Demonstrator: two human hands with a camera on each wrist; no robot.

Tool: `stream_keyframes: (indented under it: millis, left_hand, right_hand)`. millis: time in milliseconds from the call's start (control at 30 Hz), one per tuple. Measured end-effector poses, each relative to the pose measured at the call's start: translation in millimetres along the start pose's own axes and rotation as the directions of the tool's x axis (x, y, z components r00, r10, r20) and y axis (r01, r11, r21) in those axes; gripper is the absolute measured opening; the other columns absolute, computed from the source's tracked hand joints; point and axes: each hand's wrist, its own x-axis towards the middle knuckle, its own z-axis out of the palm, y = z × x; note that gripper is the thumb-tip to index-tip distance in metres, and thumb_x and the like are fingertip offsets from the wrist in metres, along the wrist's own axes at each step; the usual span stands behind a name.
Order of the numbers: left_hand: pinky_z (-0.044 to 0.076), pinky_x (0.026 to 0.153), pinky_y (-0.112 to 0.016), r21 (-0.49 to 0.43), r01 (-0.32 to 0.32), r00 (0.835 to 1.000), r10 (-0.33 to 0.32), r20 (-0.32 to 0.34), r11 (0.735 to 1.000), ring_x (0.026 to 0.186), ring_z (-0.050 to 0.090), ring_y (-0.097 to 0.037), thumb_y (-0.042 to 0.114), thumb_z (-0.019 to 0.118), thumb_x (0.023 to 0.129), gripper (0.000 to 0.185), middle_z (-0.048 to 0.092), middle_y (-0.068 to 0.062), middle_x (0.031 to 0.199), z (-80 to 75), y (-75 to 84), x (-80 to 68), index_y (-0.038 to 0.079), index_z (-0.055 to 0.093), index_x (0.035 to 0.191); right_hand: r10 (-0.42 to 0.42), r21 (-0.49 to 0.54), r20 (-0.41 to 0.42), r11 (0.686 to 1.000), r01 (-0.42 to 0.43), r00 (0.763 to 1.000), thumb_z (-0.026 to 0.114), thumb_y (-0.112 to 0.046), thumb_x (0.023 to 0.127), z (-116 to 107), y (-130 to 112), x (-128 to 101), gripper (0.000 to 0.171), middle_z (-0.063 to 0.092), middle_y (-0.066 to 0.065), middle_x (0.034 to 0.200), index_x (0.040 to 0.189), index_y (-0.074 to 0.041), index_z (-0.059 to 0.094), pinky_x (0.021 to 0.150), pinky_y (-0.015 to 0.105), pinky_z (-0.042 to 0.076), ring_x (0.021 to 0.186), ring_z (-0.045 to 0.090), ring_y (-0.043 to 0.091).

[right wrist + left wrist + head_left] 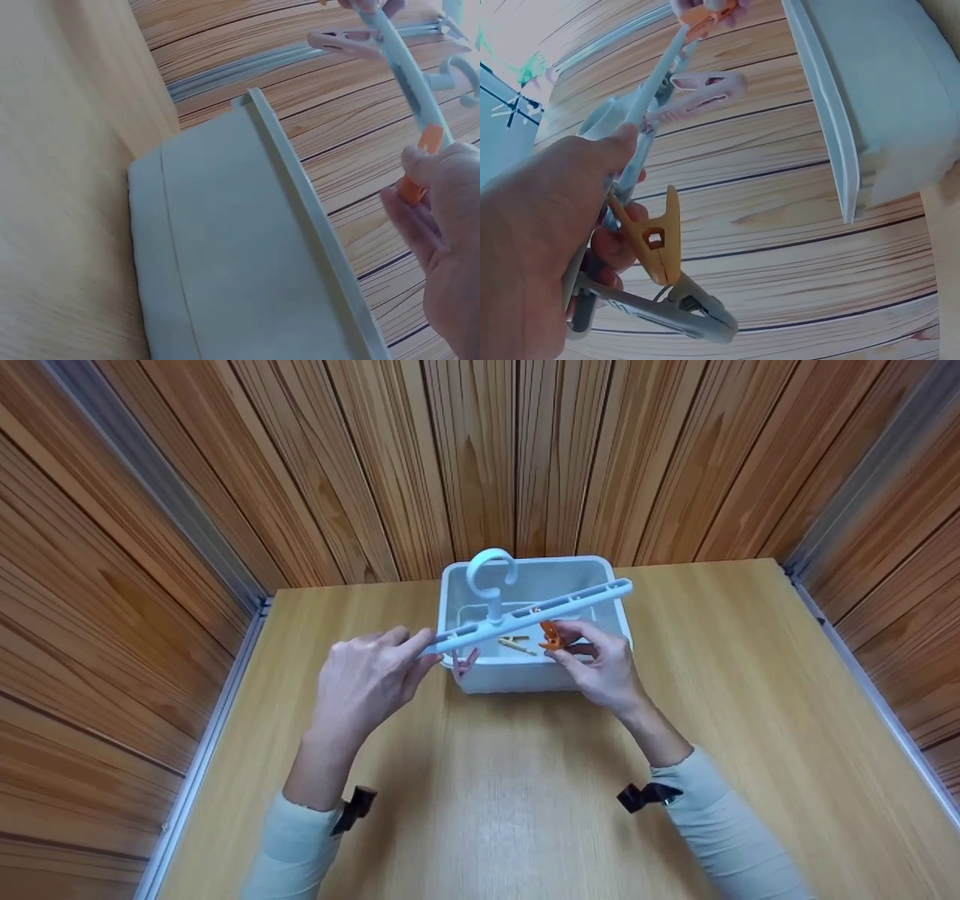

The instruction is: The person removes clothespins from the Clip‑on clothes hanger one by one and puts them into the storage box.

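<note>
A pale blue hanger bar (525, 615) with a hook (491, 570) is held level over a white bin (600, 577). My left hand (420, 649) grips the bar's left end. My right hand (566, 649) pinches an orange peg (551, 636) under the bar's middle. A pink peg (463, 662) hangs near the left end. The left wrist view shows the bar (649, 97), a yellow peg (658, 240) and a grey peg (675, 311) by my fingers, and the pink peg (697, 94). The right wrist view shows the orange peg (420, 165) in my fingers and the bar (409, 75).
The bin stands at the far middle of a light wooden table (525, 780), against a wood-panelled wall (480, 457). Another yellow peg (516, 643) shows below the bar within the bin's outline. Panelled walls close in both sides.
</note>
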Motion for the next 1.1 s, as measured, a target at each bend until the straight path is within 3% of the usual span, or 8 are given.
stream_keyframes:
  millis: [100,267,400,600,800,1000,1033,1100]
  left_hand:
    - [0.021,0.053,-0.023,-0.062,0.002,1.0,-0.001,0.013,0.998,0.054,0.03,-0.013,0.039,0.074,0.11,0.025,0.07,-0.005,0.076,1.0,-4.0,-1.4,0.018,0.074,0.123]
    - [0.02,0.054,-0.023,-0.181,0.04,0.997,-0.027,0.069,0.983,0.054,0.027,-0.011,0.042,0.074,0.109,0.026,0.068,-0.004,0.072,3.2,-8.5,-3.3,0.018,0.075,0.12]
    - [0.022,0.054,-0.024,-0.217,0.084,0.994,-0.066,0.088,0.973,0.053,0.029,-0.012,0.043,0.074,0.109,0.028,0.071,-0.004,0.074,1.9,-9.4,-2.5,0.017,0.076,0.119]
    - [0.025,0.053,-0.024,-0.241,0.132,0.99,-0.114,0.086,0.961,0.053,0.032,-0.013,0.042,0.075,0.109,0.029,0.075,-0.006,0.078,7.2,-7.8,0.1,0.016,0.076,0.12]
    - [0.027,0.053,-0.023,-0.29,0.16,0.986,-0.14,0.086,0.944,0.053,0.036,-0.012,0.041,0.077,0.108,0.028,0.077,-0.006,0.079,13.5,-9.5,1.2,0.016,0.078,0.122]
    - [0.029,0.053,-0.024,-0.382,0.182,0.983,-0.173,0.057,0.906,0.055,0.039,-0.01,0.038,0.077,0.108,0.026,0.07,-0.006,0.074,19.3,-15.8,0.1,0.015,0.079,0.121]
    - [0.03,0.054,-0.024,-0.397,0.191,0.981,-0.186,0.051,0.898,0.055,0.039,-0.01,0.037,0.078,0.108,0.026,0.068,-0.006,0.073,19.5,-17.2,-0.2,0.015,0.079,0.122]
    - [0.031,0.055,-0.023,-0.417,0.21,0.976,-0.212,0.042,0.885,0.056,0.039,-0.01,0.035,0.078,0.107,0.026,0.063,-0.006,0.07,18.9,-19.8,-0.9,0.014,0.079,0.122]
  right_hand:
    - [-0.084,0.014,-0.012,0.996,0.085,0.996,0.085,0.017,0.088,1,4,-1,0.041,0.08,0.029,0.115,0.127,0.013,0.074,0.093,0.013,0.062,0.103,0.074,0.001]
    - [-0.207,-0.031,0.001,0.978,0.207,0.978,0.085,0.019,0.086,0,4,0,0.04,0.08,0.028,0.111,0.124,0.013,0.074,0.095,0.013,0.061,0.095,0.078,0.016]
    - [-0.233,-0.063,0.025,0.97,0.234,0.972,0.086,0.017,0.088,-1,1,4,0.042,0.081,0.025,0.112,0.128,0.012,0.074,0.095,0.013,0.061,0.093,0.079,0.025]
    - [-0.15,-0.021,0.035,0.988,0.15,0.988,0.084,0.016,0.09,-5,-2,6,0.044,0.081,0.026,0.115,0.133,0.01,0.074,0.094,0.016,0.063,0.1,0.078,0.016]
    - [-0.076,0.113,0.077,0.991,0.067,0.994,0.082,0.019,0.09,-11,-1,9,0.046,0.077,0.029,0.114,0.134,0.014,0.071,0.092,0.017,0.064,0.102,0.074,0.003]
    - [0.021,0.254,0.213,0.964,-0.076,0.977,0.08,0.018,0.091,-25,3,13,0.046,0.079,-0.013,0.117,0.135,0.019,0.066,0.088,0.02,0.066,0.103,0.075,0.0]
    - [0.038,0.27,0.237,0.957,-0.103,0.971,0.079,0.017,0.093,-27,5,13,0.046,0.079,-0.018,0.117,0.136,0.02,0.065,0.089,0.02,0.066,0.103,0.077,0.001]
    - [0.057,0.299,0.271,0.944,-0.141,0.961,0.078,0.016,0.095,-31,10,13,0.046,0.081,-0.013,0.118,0.138,0.021,0.063,0.089,0.022,0.067,0.103,0.078,0.003]
